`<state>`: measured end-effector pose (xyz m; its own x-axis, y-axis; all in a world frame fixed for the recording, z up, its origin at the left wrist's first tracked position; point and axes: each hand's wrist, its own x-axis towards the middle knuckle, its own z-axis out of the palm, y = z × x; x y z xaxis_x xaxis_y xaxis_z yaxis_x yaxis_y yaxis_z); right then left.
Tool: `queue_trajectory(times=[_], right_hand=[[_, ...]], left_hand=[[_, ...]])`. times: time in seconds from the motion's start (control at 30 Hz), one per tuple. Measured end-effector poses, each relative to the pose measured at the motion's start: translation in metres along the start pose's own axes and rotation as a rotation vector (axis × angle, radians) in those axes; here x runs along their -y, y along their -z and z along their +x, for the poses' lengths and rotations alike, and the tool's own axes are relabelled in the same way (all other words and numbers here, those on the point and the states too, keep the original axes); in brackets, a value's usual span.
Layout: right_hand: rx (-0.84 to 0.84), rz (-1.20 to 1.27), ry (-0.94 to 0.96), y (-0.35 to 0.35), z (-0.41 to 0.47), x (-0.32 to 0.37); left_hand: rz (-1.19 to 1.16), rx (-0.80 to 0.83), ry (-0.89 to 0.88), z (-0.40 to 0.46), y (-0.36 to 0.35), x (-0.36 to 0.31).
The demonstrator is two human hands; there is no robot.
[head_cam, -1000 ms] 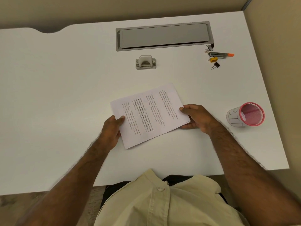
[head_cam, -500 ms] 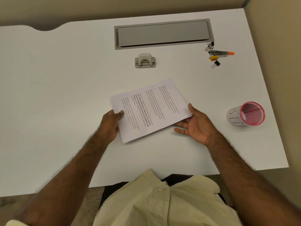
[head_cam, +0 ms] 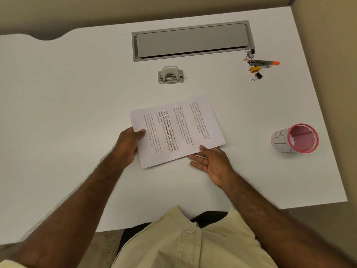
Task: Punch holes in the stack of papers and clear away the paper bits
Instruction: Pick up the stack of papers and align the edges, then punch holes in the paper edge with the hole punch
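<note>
A stack of printed papers (head_cam: 177,130) lies tilted on the white desk (head_cam: 67,113) in front of me. My left hand (head_cam: 128,145) grips its left edge, thumb on top. My right hand (head_cam: 210,161) is flat and open, palm up, fingers spread against the stack's near right edge. A grey hole punch (head_cam: 170,75) stands beyond the papers, apart from both hands.
A grey cable-tray lid (head_cam: 193,40) is set into the desk at the back. A stapler (head_cam: 263,63) and binder clips (head_cam: 257,76) lie at the back right. A pink mesh cup (head_cam: 295,138) lies on its side at the right.
My right hand let go of the stack's right edge, opened, and slid down to the near edge. The left hand kept its grip on the papers.
</note>
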<state>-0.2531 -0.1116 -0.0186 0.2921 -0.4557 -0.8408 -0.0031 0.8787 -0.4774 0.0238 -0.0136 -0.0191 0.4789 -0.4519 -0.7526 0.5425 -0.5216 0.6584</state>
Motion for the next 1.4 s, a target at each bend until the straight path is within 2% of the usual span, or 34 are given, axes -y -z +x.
queue_trajectory(times=[0.27, 0.43, 0.57, 0.7, 0.8, 0.9, 1.0, 1.2, 1.4], right_hand=[[-0.032, 0.049, 0.071, -0.017, 0.009, 0.001], [-0.013, 0.094, 0.077, -0.022, 0.017, 0.001], [-0.004, 0.117, 0.063, -0.028, 0.024, 0.001], [-0.001, 0.135, 0.049, -0.036, 0.033, 0.001], [0.009, 0.142, 0.048, -0.042, 0.039, 0.004], [0.012, 0.147, 0.043, -0.048, 0.045, 0.009], [0.022, 0.147, 0.046, -0.052, 0.050, 0.015], [0.019, 0.145, 0.038, -0.055, 0.056, 0.020], [0.021, 0.154, 0.038, -0.056, 0.057, 0.020]], left_hand=[[0.086, 0.045, -0.023, 0.013, 0.007, -0.030], [0.193, -0.065, -0.080, 0.037, 0.014, -0.065], [0.495, -0.237, -0.335, 0.062, 0.010, -0.110], [0.942, -0.268, -0.653, 0.076, -0.016, -0.163], [1.097, -0.173, -0.813, 0.085, -0.049, -0.190], [1.209, 0.004, -0.873, 0.095, -0.079, -0.204], [1.306, 0.103, -0.895, 0.106, -0.098, -0.208], [1.419, 0.164, -0.851, 0.115, -0.114, -0.210], [1.434, 0.186, -0.796, 0.110, -0.116, -0.213]])
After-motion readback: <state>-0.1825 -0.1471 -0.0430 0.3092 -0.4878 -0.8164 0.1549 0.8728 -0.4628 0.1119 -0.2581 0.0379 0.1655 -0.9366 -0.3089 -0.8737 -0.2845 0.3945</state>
